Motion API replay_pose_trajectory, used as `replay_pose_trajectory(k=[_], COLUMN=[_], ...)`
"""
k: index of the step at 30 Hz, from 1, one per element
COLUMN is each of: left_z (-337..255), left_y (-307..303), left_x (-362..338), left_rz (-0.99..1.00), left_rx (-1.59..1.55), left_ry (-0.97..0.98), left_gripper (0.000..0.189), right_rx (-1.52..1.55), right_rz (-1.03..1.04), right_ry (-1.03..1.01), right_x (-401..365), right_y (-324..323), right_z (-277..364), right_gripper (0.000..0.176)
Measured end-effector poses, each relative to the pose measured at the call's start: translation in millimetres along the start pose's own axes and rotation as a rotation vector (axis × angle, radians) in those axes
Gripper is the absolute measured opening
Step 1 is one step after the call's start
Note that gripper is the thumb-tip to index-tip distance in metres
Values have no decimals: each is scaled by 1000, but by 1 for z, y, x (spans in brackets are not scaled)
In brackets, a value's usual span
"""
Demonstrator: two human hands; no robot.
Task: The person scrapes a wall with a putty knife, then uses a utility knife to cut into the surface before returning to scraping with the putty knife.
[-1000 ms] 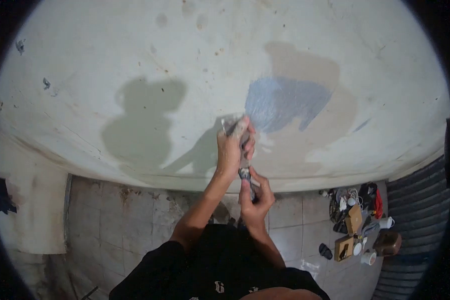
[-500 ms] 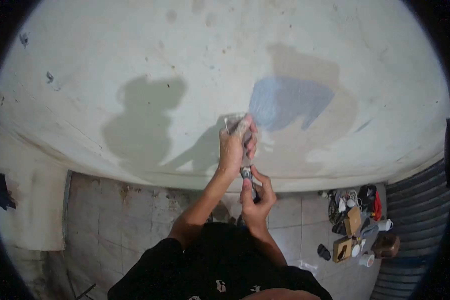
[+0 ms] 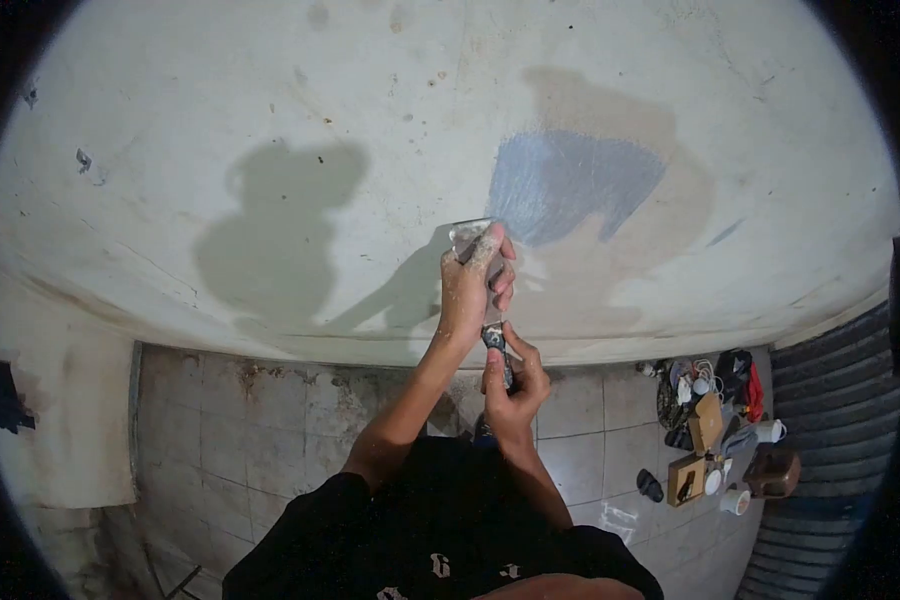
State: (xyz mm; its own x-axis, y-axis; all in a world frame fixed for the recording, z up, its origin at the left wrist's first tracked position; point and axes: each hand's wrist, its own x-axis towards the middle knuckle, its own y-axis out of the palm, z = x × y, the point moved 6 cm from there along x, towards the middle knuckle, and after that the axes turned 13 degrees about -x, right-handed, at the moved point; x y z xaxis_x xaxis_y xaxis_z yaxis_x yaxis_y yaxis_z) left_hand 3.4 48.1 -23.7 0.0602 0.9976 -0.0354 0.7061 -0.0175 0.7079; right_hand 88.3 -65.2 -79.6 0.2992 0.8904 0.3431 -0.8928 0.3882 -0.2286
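A putty knife (image 3: 468,236) with a wide metal blade stands in front of the pale wall, blade end up. My left hand (image 3: 464,290) is closed around its blade part, thumb and fingers dusted with whitish residue. Lower down, my right hand (image 3: 517,393) grips the dark, stained handle (image 3: 496,342) between thumb and fingers. Just right of the blade's top edge lies a blue-grey patch (image 3: 580,185) on the wall, with streaky, uneven borders.
Shadows fall across the wall (image 3: 400,130). On the tiled floor (image 3: 570,455) at right lie an open cardboard box (image 3: 705,425), a white bucket (image 3: 736,500), a brown container (image 3: 773,472) and black footwear (image 3: 649,486). A ribbed dark shutter (image 3: 840,420) stands beyond.
The wall marks and floor have shifted upward in view as the camera tilted. Both hands keep hold of the putty knife at nearly the same spot in view.
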Motion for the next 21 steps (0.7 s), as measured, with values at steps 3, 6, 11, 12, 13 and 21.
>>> replay_pose_trajectory(k=[3,6,11,12,13,21], left_z=[-17,-20,-22,-18,-16,-21], left_y=[9,9,8,4,3,7], left_x=[5,0,3,-2,-2,0], left_rz=[28,0,-44,-51,-46,-16], left_rx=[11,34,23,24,24,13], left_ry=[65,62,74,52,46,53], left_gripper=[39,39,40,39,39,36], right_rx=[33,36,3,-1,-1,37], right_rz=[6,27,53,54,32,5], right_ry=[12,52,81,91,50,7], right_x=[15,8,10,6,5,12], right_y=[4,3,2,1,2,4], right_z=[11,15,20,20,16,27], right_gripper=[34,33,33,33,33,34])
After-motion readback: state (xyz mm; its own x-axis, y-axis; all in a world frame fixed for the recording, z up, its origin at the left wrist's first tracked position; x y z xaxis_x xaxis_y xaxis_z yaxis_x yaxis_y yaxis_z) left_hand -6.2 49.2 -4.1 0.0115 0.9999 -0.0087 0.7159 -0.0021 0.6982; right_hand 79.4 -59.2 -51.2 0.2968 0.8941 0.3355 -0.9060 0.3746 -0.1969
